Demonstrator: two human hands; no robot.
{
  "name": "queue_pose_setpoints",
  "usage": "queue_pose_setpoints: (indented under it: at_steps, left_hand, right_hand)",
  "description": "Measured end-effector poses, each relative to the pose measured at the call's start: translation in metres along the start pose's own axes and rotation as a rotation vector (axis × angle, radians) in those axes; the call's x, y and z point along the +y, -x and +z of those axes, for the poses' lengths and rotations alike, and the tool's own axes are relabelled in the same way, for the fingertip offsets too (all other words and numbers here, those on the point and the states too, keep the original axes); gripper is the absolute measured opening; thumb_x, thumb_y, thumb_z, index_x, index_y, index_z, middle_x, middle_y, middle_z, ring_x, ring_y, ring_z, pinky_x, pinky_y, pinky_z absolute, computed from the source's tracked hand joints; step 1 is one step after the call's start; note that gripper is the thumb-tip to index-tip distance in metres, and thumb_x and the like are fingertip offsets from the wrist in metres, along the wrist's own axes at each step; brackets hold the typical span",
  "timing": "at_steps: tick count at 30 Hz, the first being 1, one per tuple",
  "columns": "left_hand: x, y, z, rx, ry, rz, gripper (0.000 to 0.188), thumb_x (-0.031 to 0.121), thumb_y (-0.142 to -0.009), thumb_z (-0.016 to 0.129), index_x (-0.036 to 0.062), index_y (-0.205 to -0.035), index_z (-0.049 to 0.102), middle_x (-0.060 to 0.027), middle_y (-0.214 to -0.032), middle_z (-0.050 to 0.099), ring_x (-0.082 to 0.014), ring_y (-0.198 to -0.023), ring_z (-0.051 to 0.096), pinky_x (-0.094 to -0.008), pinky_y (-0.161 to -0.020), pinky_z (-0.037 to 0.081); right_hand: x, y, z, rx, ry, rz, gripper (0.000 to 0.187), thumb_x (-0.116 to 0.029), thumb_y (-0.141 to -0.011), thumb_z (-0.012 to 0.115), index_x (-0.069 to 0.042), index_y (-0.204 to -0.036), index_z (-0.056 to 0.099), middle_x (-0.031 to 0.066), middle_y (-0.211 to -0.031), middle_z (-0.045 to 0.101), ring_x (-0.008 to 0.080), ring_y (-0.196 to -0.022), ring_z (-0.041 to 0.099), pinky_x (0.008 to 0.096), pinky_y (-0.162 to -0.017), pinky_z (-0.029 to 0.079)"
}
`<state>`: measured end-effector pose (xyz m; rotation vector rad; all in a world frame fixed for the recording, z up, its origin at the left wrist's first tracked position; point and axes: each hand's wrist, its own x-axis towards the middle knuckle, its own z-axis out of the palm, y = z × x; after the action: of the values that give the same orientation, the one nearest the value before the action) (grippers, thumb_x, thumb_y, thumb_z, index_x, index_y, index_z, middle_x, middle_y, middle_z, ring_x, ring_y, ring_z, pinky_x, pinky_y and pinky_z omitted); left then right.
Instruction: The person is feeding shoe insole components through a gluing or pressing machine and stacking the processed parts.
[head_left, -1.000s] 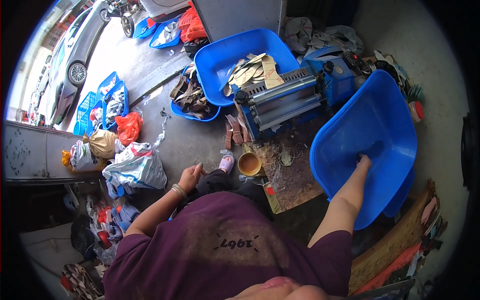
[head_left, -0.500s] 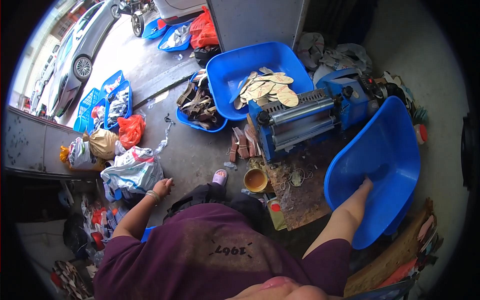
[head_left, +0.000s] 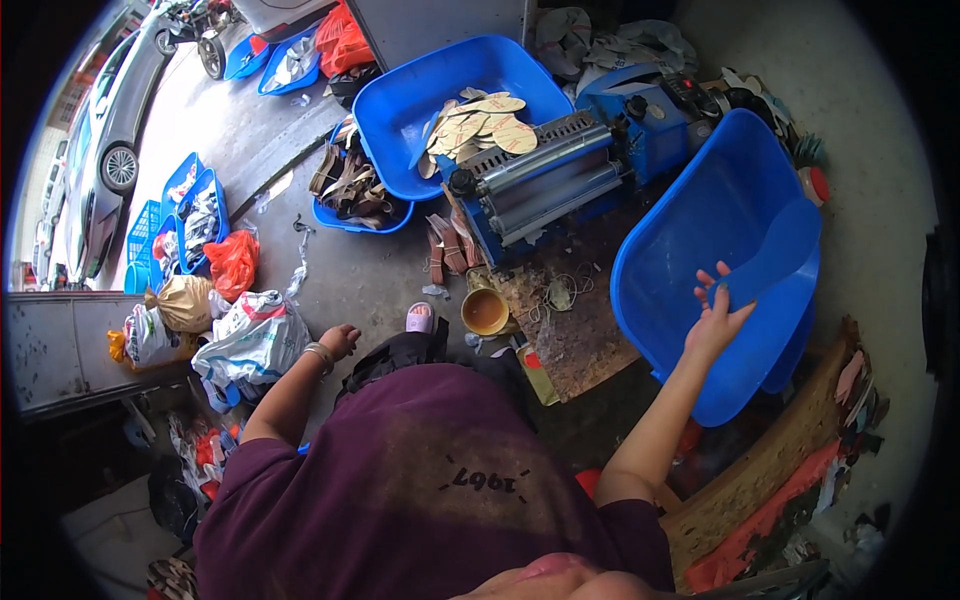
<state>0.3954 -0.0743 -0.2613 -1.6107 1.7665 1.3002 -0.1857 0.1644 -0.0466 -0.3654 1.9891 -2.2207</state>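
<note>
My right hand [head_left: 718,312] is over the large blue basin [head_left: 660,270] at the right, palm up and fingers spread. A smooth blue insole-shaped piece [head_left: 780,250] has its near end between the thumb and fingers; no firm grip on it shows. My left hand [head_left: 342,341] hangs at my left side, fingers loosely curled, with nothing visible in it. Nearest to it is a white plastic bag [head_left: 255,335]. Ahead, a blue roller machine [head_left: 545,185] stands on a worn wooden bench [head_left: 590,345].
Behind the machine, another blue basin [head_left: 390,90] holds pale insole-shaped pieces [head_left: 480,125]. A tub of dark strips [head_left: 350,190], bundled strips [head_left: 450,245] and a yellow pot of brown liquid [head_left: 485,312] are by the bench. A red bag [head_left: 233,263] and blue baskets are at the left.
My right hand has risen from inside the basin, and its fingers have spread. The blue insole-shaped piece now shows beside it. The whole view has shifted a little.
</note>
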Motion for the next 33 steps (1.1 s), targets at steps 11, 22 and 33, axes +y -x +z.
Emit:
queue_pose_setpoints:
  at_steps: [11, 22, 33]
  left_hand:
    - [0.073, -0.070, -0.050, -0.015, -0.458, 0.284, 0.028, 0.022, -0.088, 0.048, 0.0049, -0.107, 0.060, -0.0145, -0.091, 0.067, -0.0289, -0.083, 0.065, -0.0372, -0.076, 0.051]
    - [0.098, -0.272, -0.215, -0.065, -0.231, 0.186, 0.057, 0.051, -0.093, 0.035, 0.0006, -0.110, 0.056, -0.0160, -0.088, 0.065, -0.0220, -0.066, 0.066, -0.0315, -0.057, 0.051]
    - [0.171, -0.435, -0.331, -0.003, 0.555, 0.065, 0.068, 0.050, -0.082, 0.060, 0.0003, -0.126, 0.042, -0.0117, -0.100, 0.058, -0.0179, -0.064, 0.059, -0.0292, -0.052, 0.047]
  right_hand:
    - [0.165, 0.147, 0.070, -0.120, 0.616, -0.106, 0.062, 0.009, -0.073, 0.054, -0.010, -0.131, 0.043, 0.0176, -0.111, 0.048, 0.0349, -0.106, 0.048, 0.0430, -0.092, 0.038]
    - [0.185, 0.144, 0.150, 0.415, 0.832, -0.029, 0.067, 0.006, -0.069, 0.067, -0.007, -0.130, 0.042, 0.0161, -0.124, 0.042, 0.0273, -0.109, 0.049, 0.0358, -0.089, 0.044]
    - [0.272, 0.261, 0.418, 0.031, 0.021, 1.074, 0.052, -0.025, -0.088, 0.061, -0.003, -0.130, 0.041, 0.0126, -0.113, 0.057, 0.0193, -0.100, 0.058, 0.0303, -0.080, 0.048]
